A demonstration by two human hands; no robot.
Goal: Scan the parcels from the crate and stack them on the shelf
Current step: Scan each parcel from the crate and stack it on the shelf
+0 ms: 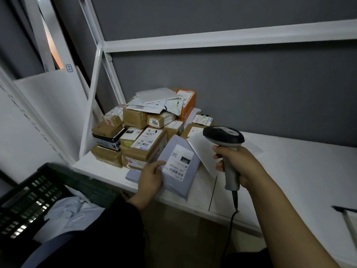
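Observation:
My left hand (149, 177) holds a grey plastic mailer parcel (174, 151) by its left edge, thumb on top beside the white barcode label. The parcel tilts up over the front of the white shelf (280, 171). My right hand (234, 163) grips the handle of a grey and black barcode scanner (224, 137), whose head is above and to the right of the parcel's label. A stack of brown boxes and white mailers (143, 128) is piled on the shelf's left end, behind the held parcel. The black crate (32, 198) stands at the lower left with pale parcels in it.
A white flat mailer (204, 153) lies on the shelf under the scanner. White shelf uprights and a diagonal brace (90, 105) stand to the left of the pile. A white crossbar (212, 38) runs overhead. The scanner's black cable (229, 225) hangs down below the shelf edge.

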